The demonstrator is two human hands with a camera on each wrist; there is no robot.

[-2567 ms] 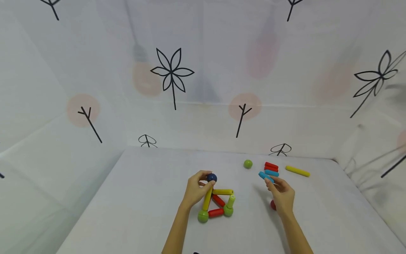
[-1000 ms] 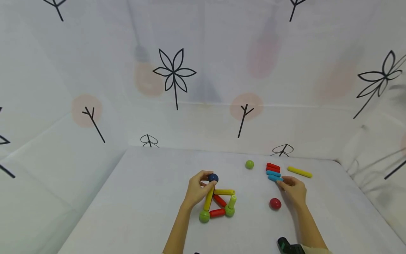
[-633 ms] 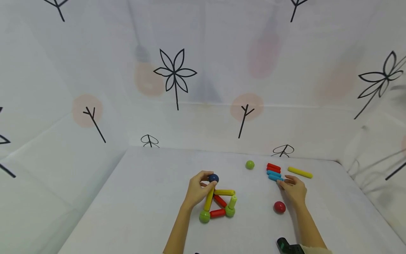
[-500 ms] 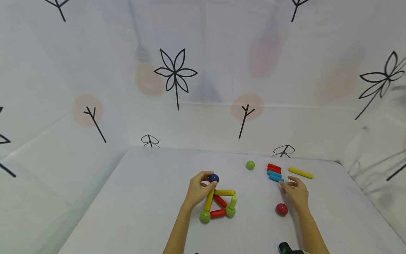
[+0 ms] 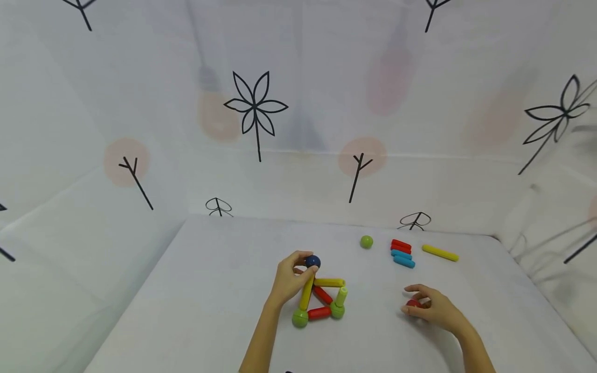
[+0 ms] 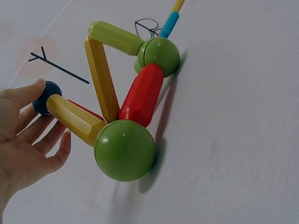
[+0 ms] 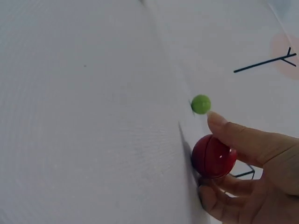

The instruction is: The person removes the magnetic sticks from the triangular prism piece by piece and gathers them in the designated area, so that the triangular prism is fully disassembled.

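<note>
My left hand [image 5: 287, 278] pinches a dark blue ball [image 6: 47, 97] at the top of a magnetic rod-and-ball frame. Below that ball, a yellow rod [image 6: 77, 120] slopes down to a green ball [image 6: 124, 150]. A red rod [image 6: 143, 95] joins it to another green ball [image 6: 161, 57], from which a light green rod [image 6: 114, 37] rises. Another yellow rod [image 5: 329, 282] spans the frame's upper side. To the right, my right hand [image 5: 435, 309] has its thumb and curled fingers around a red ball [image 7: 214, 156] low at the tabletop; the palm partly hides it in the head view.
Behind the hands lie a loose green ball [image 5: 366, 242], two red rods [image 5: 401, 244], two blue rods [image 5: 403, 262] and a yellow rod [image 5: 440, 253]. A patterned white cloth [image 5: 298, 181] encloses the white tabletop [image 5: 210, 290] at the back and sides.
My right hand set a blue rod down beside the other one, let go, and came nearer to the red ball, which had rolled slightly. My left hand stays on the dark blue ball.
</note>
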